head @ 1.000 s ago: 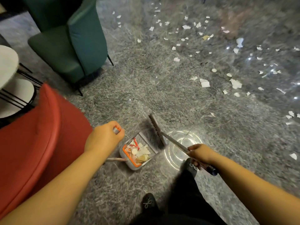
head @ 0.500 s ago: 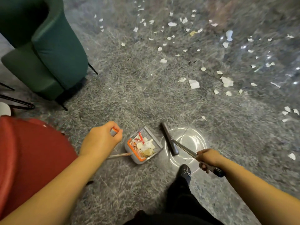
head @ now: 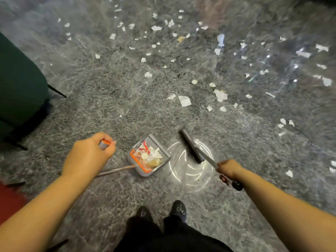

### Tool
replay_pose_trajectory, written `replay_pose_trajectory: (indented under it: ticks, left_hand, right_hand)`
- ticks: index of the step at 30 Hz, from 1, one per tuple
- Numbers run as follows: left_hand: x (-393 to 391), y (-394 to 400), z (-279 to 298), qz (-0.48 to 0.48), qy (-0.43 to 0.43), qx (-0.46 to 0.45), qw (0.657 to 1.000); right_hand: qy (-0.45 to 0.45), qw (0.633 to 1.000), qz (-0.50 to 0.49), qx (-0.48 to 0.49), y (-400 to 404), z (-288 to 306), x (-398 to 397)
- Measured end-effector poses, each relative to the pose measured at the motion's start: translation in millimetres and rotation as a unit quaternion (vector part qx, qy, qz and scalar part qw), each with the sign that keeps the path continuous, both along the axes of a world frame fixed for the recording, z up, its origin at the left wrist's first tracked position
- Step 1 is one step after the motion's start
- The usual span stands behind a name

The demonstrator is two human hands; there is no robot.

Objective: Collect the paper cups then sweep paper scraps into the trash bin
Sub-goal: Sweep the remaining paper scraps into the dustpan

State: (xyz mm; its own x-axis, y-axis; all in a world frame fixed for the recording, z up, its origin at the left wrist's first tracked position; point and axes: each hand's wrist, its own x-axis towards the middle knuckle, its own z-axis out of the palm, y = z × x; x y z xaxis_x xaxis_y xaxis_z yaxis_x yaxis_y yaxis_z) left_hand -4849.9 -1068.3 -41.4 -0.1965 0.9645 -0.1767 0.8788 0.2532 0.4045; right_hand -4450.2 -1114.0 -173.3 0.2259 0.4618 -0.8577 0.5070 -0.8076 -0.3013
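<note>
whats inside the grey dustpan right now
The grey long-handled dustpan with orange trim holds white paper scraps, a red-and-white wrapper and a tan crumpled piece. Whatever lies under that pile is covered.

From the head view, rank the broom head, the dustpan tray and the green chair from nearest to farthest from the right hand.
From the right hand:
1. Broom head, just up-left of the hand, on the handle it grips.
2. Dustpan tray, further left, holding scraps, near floor centre.
3. Green chair, at the far left edge.
</note>
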Motion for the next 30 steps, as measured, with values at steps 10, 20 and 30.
replay_pose_trajectory:
  ticks: [10, 20, 30]
  left_hand:
    - [41.8, 109.2, -24.8, -0.062, -0.012, 0.031, 0.998]
    - [50.9, 222.2, -18.1, -0.095, -0.022, -0.005, 0.995]
    - [33.7, 283.4, -7.0, -0.107, -0.019, -0.001, 0.994]
  right_hand:
    - [-0.064, 0.995, -0.066, 0.03, 66.0, -17.5, 70.7]
    - [0.087, 0.96, -0.251, 0.093, 154.7, 16.9, 19.2]
    - [0.169, 0.96, -0.205, 0.093, 252.2, 39.4, -41.9]
